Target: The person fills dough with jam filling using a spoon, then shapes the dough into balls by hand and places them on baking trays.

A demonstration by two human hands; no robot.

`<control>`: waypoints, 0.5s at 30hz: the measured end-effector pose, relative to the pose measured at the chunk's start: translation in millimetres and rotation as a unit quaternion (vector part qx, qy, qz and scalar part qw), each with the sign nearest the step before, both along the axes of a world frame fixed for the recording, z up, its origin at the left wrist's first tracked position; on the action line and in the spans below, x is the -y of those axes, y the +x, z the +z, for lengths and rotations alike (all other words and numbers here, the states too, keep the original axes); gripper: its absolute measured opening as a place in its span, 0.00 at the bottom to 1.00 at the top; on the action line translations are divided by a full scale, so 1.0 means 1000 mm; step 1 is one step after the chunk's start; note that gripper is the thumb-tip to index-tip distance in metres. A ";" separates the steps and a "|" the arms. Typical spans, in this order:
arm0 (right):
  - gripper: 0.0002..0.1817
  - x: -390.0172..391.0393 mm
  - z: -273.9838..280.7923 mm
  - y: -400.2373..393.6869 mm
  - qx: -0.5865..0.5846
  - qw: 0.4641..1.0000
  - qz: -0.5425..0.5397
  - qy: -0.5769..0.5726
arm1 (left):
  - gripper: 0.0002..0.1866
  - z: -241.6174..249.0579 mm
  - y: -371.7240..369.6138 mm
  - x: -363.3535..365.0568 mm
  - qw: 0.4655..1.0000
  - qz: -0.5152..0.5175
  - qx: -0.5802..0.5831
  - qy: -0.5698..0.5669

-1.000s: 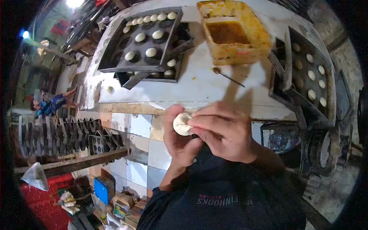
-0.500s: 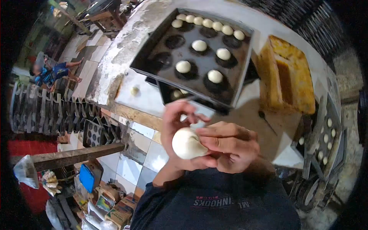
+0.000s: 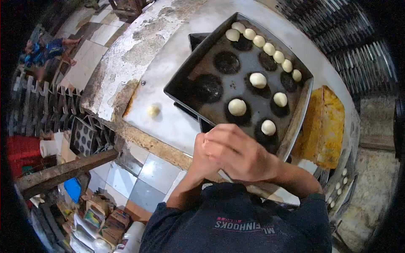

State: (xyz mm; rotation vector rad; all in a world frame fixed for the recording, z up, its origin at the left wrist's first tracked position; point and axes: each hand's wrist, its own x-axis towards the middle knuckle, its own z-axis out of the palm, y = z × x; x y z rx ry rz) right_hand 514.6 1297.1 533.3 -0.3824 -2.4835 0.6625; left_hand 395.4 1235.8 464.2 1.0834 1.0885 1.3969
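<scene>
Both hands are pressed together over the near edge of the table, their fingers closed. My left hand [image 3: 201,159] is partly covered by my right hand [image 3: 242,154], and whatever lies between them is hidden. Just beyond them rests a dark square tray [image 3: 251,55] with round hollows. Larger dough balls, one of them a pale ball [image 3: 237,107], lie in some hollows, and a row of small dough balls [image 3: 268,49] lines the tray's far side. Another small dough piece [image 3: 153,110] sits on the pale tabletop [image 3: 162,69], left of the tray.
A yellow-stained box [image 3: 322,126] stands right of the tray. Stacked dark trays [image 3: 333,25] fill the upper right, and more dough-filled trays are at the lower right. A wooden beam [image 3: 71,170] and cardboard boxes [image 3: 99,211] are at the lower left. Another person [image 3: 50,49] is at the upper left.
My hands have come together, and the large dough ball and scrap seen between them before are out of sight. The view has shifted, so the tray appears further right and turned.
</scene>
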 end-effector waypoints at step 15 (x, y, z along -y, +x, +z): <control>0.33 -0.148 -0.025 0.032 0.087 0.963 -0.251 -0.039 | 0.19 0.033 -0.079 -0.081 0.974 0.085 -0.205 0.044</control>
